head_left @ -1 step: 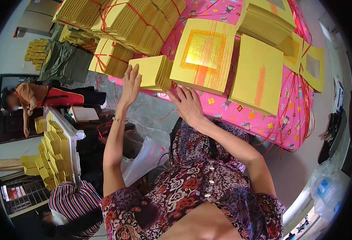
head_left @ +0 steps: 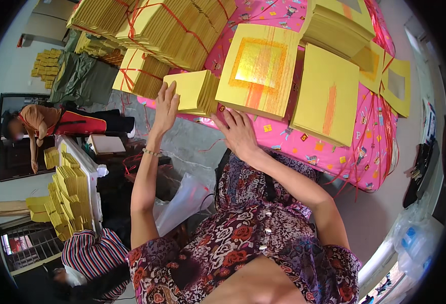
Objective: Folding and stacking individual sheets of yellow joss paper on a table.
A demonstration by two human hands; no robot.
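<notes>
My left hand (head_left: pixel 166 109) is raised with fingers apart, its palm against the left side of a small stack of yellow paper sheets (head_left: pixel 195 90). My right hand (head_left: pixel 238 133) lies flat with spread fingers on the pink patterned cloth (head_left: pixel 304 147) at the table's near edge. It sits just below a large yellow stack with a gold foil square (head_left: pixel 258 68). Right of that stack lies a plain yellow stack with an orange stripe (head_left: pixel 327 96). Neither hand grips anything.
Big bundles of yellow paper tied with red string (head_left: pixel 167 30) fill the table's far left. More yellow sheets stand on a white rack (head_left: pixel 70 197) at my left. A person in an orange top (head_left: pixel 35 124) bends at left; a person in a striped shirt (head_left: pixel 93 256) sits below.
</notes>
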